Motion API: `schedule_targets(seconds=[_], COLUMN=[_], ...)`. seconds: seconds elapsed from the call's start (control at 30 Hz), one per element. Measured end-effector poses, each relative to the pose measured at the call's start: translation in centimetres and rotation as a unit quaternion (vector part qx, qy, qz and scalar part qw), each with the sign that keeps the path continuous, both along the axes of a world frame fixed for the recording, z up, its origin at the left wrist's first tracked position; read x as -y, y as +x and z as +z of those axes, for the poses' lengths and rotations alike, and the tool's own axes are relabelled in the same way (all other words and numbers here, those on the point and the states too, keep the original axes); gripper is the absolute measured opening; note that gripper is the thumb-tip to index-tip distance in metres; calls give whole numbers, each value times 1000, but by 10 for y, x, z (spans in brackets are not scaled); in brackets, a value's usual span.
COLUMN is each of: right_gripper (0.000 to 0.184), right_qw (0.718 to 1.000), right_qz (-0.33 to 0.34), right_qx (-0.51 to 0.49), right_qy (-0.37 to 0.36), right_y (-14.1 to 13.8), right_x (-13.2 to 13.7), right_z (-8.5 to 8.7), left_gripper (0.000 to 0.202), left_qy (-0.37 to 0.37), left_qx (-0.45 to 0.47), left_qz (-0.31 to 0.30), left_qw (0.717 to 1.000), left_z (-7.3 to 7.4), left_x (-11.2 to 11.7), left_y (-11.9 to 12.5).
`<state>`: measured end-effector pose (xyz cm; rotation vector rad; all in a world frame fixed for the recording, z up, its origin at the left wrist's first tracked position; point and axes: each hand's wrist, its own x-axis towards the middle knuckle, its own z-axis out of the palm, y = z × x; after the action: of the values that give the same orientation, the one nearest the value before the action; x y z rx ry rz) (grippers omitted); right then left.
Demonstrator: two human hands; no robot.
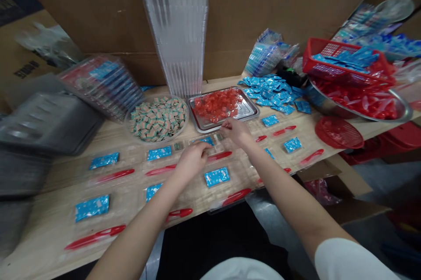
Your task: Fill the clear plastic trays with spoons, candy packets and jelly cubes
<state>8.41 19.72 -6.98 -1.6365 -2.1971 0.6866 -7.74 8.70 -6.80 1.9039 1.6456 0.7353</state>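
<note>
My left hand (192,160) is curled, fingers down, over a clear plastic tray (197,170) lying on the wooden table (49,227), touching near a blue packet (204,140). My right hand (236,131) reaches just in front of the metal tray of red wrapped candies (217,103), fingers pinched together near a small green candy (219,137). What either hand holds is too small to make out. Clear trays across the table each carry a blue packet (217,176) and a red plastic utensil (219,156).
A round clear bowl of green and pink candies (157,118) stands left of the metal tray. A tall stack of clear trays (179,30) leans on the cardboard wall. Loose blue packets (269,89), a red basket (345,62), a metal bowl of red utensils (362,100) sit right.
</note>
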Motion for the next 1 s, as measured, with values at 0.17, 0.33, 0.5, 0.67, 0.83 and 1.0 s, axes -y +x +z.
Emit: schedule_targets(seconds=[0.17,0.33,0.5,0.67,0.83,1.0], right_gripper=[3,14,15,21,14,48], right_qw=[999,1000,998,997,958,934], right_qz=[39,19,37,27,249,296], right_qx=[-6,-15,48,1,5,123], right_qy=[-6,-4,-9,68,140,160], right_y=[0,-2,-1,-26,-126,-208], right_x=[-2,-3,5,-4,-19,-21], right_z=[-4,0,2,12,30,21], left_gripper=[33,31,21,21,17,16], left_qy=[17,69,107,120,114,103], left_qx=[12,28,77,115,168,206], left_qz=[2,55,200,271,306,285], left_qw=[1000,996,971,948,930,930], left_z=[4,18,16,11,-4,-18], left_x=[3,9,7,2,-11,-16], left_y=[1,-40,-105,-147,-169,-175])
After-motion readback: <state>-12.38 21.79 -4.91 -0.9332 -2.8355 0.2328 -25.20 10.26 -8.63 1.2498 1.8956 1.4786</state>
